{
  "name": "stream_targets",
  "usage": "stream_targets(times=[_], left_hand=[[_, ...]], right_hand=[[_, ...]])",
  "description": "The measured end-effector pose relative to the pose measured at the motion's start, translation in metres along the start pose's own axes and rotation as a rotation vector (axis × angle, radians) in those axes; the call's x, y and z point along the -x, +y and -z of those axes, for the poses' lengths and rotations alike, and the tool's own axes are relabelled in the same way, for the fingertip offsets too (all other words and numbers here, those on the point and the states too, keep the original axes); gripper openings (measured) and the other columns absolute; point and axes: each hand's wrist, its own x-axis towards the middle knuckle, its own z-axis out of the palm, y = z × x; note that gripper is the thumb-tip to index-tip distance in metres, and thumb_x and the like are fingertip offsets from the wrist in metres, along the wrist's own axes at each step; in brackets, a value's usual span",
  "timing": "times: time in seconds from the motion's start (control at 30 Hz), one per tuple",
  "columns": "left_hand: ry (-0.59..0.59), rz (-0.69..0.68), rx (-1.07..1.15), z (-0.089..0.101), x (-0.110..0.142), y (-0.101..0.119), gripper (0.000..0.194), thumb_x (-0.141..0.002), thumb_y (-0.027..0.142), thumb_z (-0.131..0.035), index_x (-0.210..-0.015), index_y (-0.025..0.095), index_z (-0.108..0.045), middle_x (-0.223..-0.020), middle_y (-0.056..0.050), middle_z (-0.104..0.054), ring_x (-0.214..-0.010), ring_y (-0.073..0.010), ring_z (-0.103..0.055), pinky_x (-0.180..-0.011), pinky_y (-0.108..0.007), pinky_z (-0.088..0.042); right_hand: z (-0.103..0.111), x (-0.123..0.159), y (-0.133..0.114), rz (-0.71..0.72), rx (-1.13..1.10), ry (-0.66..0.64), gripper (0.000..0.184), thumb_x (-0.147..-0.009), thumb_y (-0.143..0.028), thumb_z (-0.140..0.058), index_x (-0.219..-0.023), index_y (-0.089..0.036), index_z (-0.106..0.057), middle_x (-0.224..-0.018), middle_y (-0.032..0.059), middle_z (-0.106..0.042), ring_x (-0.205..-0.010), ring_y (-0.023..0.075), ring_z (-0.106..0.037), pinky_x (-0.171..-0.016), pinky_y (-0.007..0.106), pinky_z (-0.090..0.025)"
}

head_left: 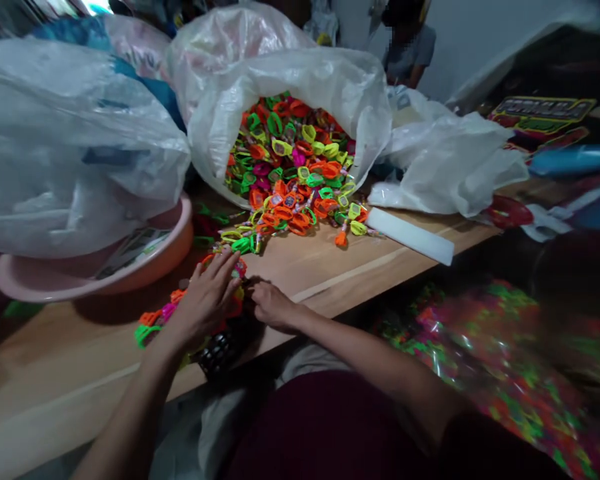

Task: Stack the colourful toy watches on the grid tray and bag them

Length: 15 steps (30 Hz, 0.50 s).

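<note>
Nearest is one black basket-looking thing at the tabletop edge, then a strip of toy watches slanting from lower left up under the left hand, the closer hand, spread open over them. Right hand is curled just beside, can't tell if it's gripping anything. Further back: one pink tub, one white bar, one big open bag spilling uncountable watches.
</note>
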Motion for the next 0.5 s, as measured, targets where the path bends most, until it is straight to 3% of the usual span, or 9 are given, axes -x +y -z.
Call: stream_targets(times=[0.17,0.27,0.37,0.43,0.5], left_hand=[[0.001,0.019,0.024,-0.003,0.006,0.009,0.067,-0.108,0.038,-0.034,-0.169,0.015,-0.025,-0.179,-0.018,-0.027,-0.168,-0.0269,-0.022,-0.137,-0.057,-0.018],[-0.015,0.036,0.075,-0.004,0.01,0.018,0.072,-0.106,0.036,-0.042,-0.171,0.014,-0.02,-0.179,-0.02,-0.022,-0.168,-0.0263,-0.02,-0.138,-0.052,-0.021],[-0.035,0.042,0.102,-0.007,0.011,0.021,0.081,-0.105,0.047,-0.051,-0.171,0.015,-0.018,-0.177,-0.023,-0.026,-0.168,-0.0294,-0.021,-0.137,-0.055,-0.021],[-0.007,0.024,0.145,-0.007,0.012,0.02,0.088,-0.102,0.056,-0.056,-0.172,0.017,-0.017,-0.177,-0.023,-0.029,-0.168,-0.0297,-0.023,-0.137,-0.056,-0.022],[0.015,0.01,0.202,-0.005,0.015,0.021,0.091,-0.1,0.061,-0.058,-0.171,0.016,-0.021,-0.176,-0.023,-0.031,-0.167,-0.0301,-0.026,-0.137,-0.055,-0.02]], right_hand=[[-0.012,0.006,-0.001,-0.05,-0.255,0.166,0.018,-0.084,-0.006,-0.058,-0.09,-0.019,-0.069,-0.096,0.0054,-0.069,-0.094,0.0204,-0.064,-0.089,0.031,-0.053],[-0.013,0.016,0.002,-0.144,-0.406,0.23,0.011,-0.09,-0.024,-0.063,-0.096,-0.021,-0.072,-0.097,0.0074,-0.074,-0.094,0.0247,-0.068,-0.088,0.036,-0.055],[-0.002,0.024,0.012,-0.501,-0.415,0.325,0.037,-0.094,-0.055,-0.066,-0.103,-0.02,-0.075,-0.094,0.0102,-0.077,-0.089,0.0298,-0.071,-0.081,0.04,-0.057],[0.01,0.027,0.017,-0.496,-0.403,0.295,0.051,-0.092,-0.067,-0.065,-0.101,-0.018,-0.076,-0.09,0.0111,-0.077,-0.085,0.0309,-0.072,-0.077,0.04,-0.057],[0.022,0.031,0.015,-0.374,-0.407,0.265,0.053,-0.094,-0.068,-0.062,-0.101,-0.017,-0.076,-0.09,0.0111,-0.078,-0.083,0.0295,-0.073,-0.075,0.039,-0.059]])
